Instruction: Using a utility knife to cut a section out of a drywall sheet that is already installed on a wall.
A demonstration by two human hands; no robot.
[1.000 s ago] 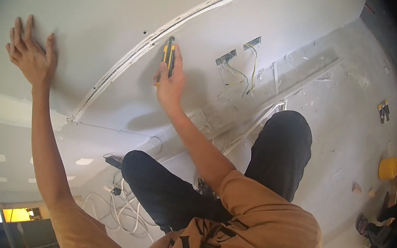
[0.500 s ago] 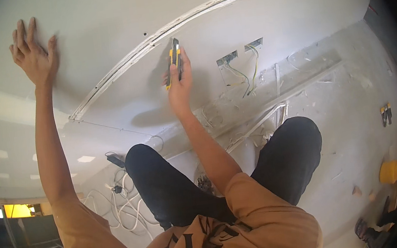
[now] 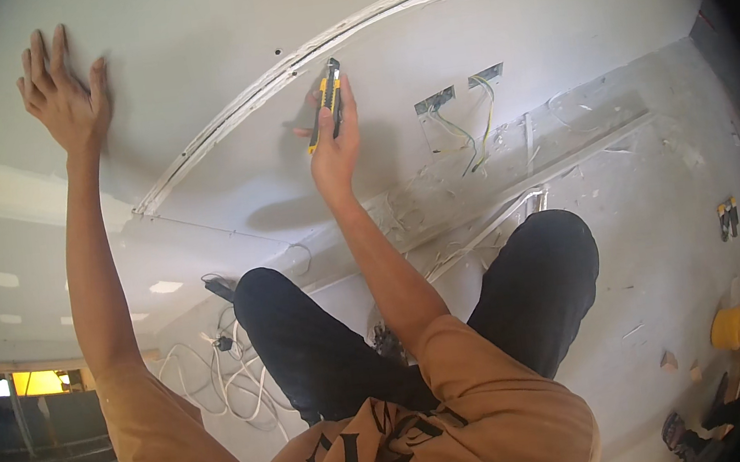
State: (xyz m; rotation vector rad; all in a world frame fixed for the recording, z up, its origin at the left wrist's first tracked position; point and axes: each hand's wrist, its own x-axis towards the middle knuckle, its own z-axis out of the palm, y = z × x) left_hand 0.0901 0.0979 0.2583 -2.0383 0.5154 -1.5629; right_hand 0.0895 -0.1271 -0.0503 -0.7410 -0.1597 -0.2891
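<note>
My left hand (image 3: pixel 66 100) lies against the pale wall panel (image 3: pixel 174 61) at the upper left, fingers spread. In my right hand (image 3: pixel 337 147) is a black and yellow utility knife (image 3: pixel 330 97), its front end pointing up toward the seam. That seam (image 3: pixel 235 111) is a long groove with rough white edges, running from the lower left to the upper right across the panels. The knife's tip is just below it; whether it touches the wall, I cannot tell. Small dark screw holes show beside the groove.
Right of the knife, two wall openings (image 3: pixel 435 101) have loose wires (image 3: pixel 475 149) hanging out. A white cable (image 3: pixel 245 380) lies coiled left of my knees. On the floor at right are a yellow container (image 3: pixel 730 328) and small yellow-black tools (image 3: pixel 728 219). Debris lies along the wall's foot.
My right hand has moved slightly up with the knife, nearer the seam. My left hand stays on the panel. The view has shifted a little.
</note>
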